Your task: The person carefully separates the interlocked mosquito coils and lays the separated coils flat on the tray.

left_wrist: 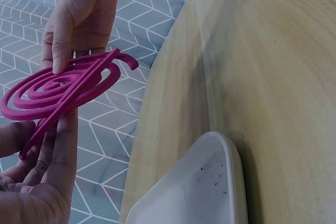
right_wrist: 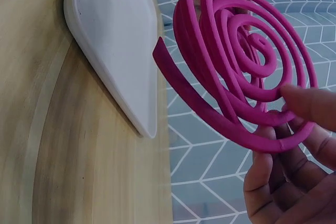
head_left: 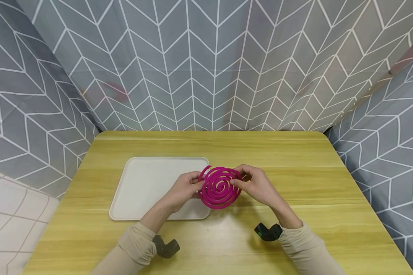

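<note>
Magenta loops, overlapping in layers, make up the spiral (head_left: 221,187) that I hold up with both hands above the counter (head_left: 289,152). My left hand (head_left: 185,187) pinches its left edge, thumb against fingers; my right hand (head_left: 258,185) grips the opposite edge, thumb on the upper face and fingers beneath, so each is closed to the spiral's thickness. One loose end sticks out at the upper left.

Below and to the left lies a white tray (head_left: 151,183) with a raised rim; dark specks (left_wrist: 210,171) show near one corner of it. From above, my left hand and the spiral cover part of its right side, while bare wood runs on to the right. Black wrist devices (head_left: 269,232) jut inward beside my beige sleeves (head_left: 135,244), over the near part of the counter. Behind, a grey curtain (head_left: 201,68) with white zigzag lines closes off the far edge and both sides.
</note>
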Tool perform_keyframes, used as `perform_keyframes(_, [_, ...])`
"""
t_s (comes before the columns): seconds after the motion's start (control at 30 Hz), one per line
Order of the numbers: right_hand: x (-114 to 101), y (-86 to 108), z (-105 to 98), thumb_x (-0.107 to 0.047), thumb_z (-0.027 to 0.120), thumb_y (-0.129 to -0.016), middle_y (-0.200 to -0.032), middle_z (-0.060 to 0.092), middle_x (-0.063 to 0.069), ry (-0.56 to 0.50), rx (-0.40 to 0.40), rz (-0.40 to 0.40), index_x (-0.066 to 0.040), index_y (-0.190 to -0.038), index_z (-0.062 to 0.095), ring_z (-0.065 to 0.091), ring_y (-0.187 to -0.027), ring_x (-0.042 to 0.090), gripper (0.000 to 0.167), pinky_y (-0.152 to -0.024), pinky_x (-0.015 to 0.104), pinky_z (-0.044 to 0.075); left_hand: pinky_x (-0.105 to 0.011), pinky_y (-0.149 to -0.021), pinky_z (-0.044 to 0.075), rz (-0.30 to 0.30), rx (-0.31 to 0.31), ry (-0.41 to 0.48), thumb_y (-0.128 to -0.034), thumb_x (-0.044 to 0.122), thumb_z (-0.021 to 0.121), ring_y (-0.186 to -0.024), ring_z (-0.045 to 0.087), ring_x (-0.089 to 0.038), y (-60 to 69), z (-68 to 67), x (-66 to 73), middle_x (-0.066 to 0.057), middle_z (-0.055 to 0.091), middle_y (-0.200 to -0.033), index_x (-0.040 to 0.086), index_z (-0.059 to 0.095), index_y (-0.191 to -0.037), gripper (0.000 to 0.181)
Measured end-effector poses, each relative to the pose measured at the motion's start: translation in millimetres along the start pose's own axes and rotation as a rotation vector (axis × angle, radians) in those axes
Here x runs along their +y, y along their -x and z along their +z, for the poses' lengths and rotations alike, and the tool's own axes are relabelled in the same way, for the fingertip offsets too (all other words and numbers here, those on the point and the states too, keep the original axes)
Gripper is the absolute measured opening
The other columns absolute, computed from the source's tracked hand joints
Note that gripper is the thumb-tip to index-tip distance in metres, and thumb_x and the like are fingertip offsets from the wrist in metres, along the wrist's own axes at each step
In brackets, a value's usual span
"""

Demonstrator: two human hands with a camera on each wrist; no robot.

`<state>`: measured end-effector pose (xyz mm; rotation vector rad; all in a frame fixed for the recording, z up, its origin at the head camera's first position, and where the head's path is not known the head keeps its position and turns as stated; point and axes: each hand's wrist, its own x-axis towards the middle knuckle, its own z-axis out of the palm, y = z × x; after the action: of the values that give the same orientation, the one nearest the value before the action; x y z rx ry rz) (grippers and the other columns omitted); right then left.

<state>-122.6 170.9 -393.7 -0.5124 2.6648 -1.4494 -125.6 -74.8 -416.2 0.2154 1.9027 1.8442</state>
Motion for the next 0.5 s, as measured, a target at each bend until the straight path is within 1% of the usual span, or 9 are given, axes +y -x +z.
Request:
perform_keyframes(0.13, [-0.2, 1.3, -0.5, -0.017, 0.075, -0.086, -0.084, 0.069, 0.005, -0.013, -0.008, 0.007, -0.01, -0.093, 0.069, 0.06, -0.073, 0.012, 0.012, -0.066, 0.023, 0.053, -0.033, -0.074, 0.062, 0.003, 0.023, 0.007, -0.0985, 0.008, 0.052, -0.074, 0.065, -0.011, 0.3, 0.1, -0.4, -0.004, 0.066, -0.088, -0.008, 0.057, -0.109, 0.02])
perform_keyframes(0.27, [-1.1, 1.8, -0.5, -0.019, 0.074, -0.086, -0.083, 0.068, 0.005, -0.029, -0.015, 0.038, -0.009, -0.093, 0.069, 0.059, -0.069, 0.012, 0.013, -0.062, 0.022, 0.052, -0.031, -0.074, 0.062, 0.011, 0.031, 0.001, -0.0979, 0.008, 0.053, -0.074, 0.065, -0.01, 0.7, 0.2, -0.7, -0.001, 0.067, -0.087, -0.008, 0.057, -0.109, 0.02])
perform_keyframes(0.5, [-4.0, 1.8, -0.8, -0.021, 0.074, -0.087, -0.078, 0.067, 0.0, -0.016, 0.0, 0.076, -0.014, -0.091, 0.07, 0.058, -0.065, 0.012, 0.009, -0.058, 0.023, 0.051, -0.03, -0.074, 0.061, 0.023, 0.029, -0.012, -0.0974, 0.01, 0.055, -0.074, 0.066, -0.01, 1.0, -0.3, -1.0, 0.0, 0.067, -0.085, -0.008, 0.059, -0.11, 0.022])
